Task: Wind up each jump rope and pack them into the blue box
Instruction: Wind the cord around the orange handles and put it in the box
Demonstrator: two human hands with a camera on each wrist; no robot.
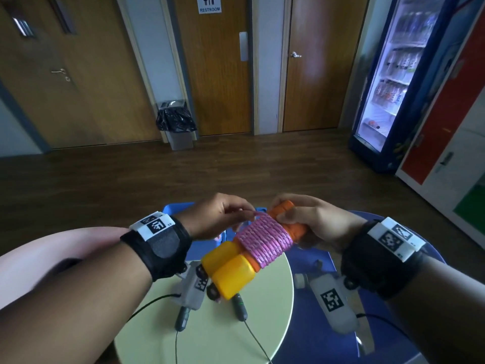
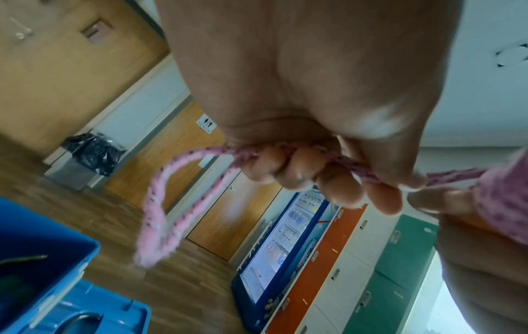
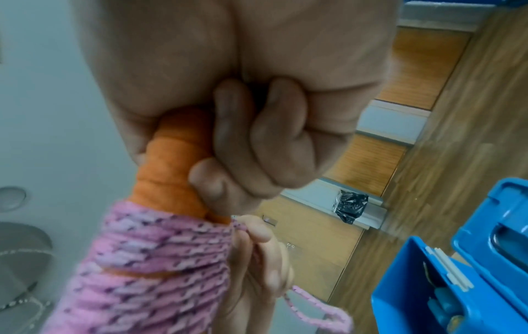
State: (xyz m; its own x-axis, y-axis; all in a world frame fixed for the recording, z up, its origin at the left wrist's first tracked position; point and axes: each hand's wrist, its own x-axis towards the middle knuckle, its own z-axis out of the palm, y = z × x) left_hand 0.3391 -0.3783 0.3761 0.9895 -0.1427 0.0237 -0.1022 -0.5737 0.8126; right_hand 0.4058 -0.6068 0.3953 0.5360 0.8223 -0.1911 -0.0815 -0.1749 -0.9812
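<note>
One sign [image 1: 209,4] reads "RESTROOM"; left hand [image 1: 220,216] pinches pink rope [image 1: 265,239], right hand [image 1: 309,219] grips orange handles [image 1: 284,209].

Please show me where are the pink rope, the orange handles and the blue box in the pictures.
pink rope [image 1: 265,240]: head view, on the coils wound round the handles.
orange handles [image 3: 174,162]: right wrist view, on the foam grip below the palm.
blue box [image 3: 405,300]: right wrist view, on its near wall.
</note>
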